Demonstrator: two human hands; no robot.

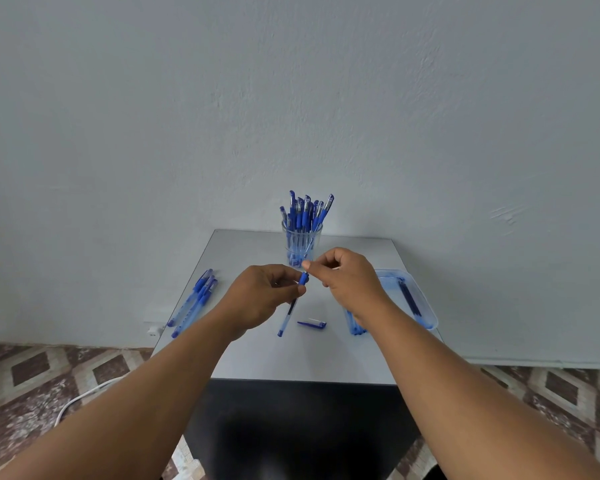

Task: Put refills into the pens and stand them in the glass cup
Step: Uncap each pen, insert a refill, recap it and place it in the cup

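A pen (291,306) was found held above the middle of the tabletop (257,358), its barrel sloping down toward the person. The left hand (257,296) was clenched around the blue grip section, and the fingers (309,265) of the right hand (347,278) were pinched on the upper tip. The pen was judged light, stiff and smooth, best held at the rubber grip; the thin tip and refill were judged liable to bend. A loose cap (312,323) lay just beside the pen. The glass cup (302,244), crowded with pens and considered fragile, stood near the far edge. More pens (193,303) lay at the left edge; a plastic tray (426,306) overhung the right edge. Open room remained at the near centre.
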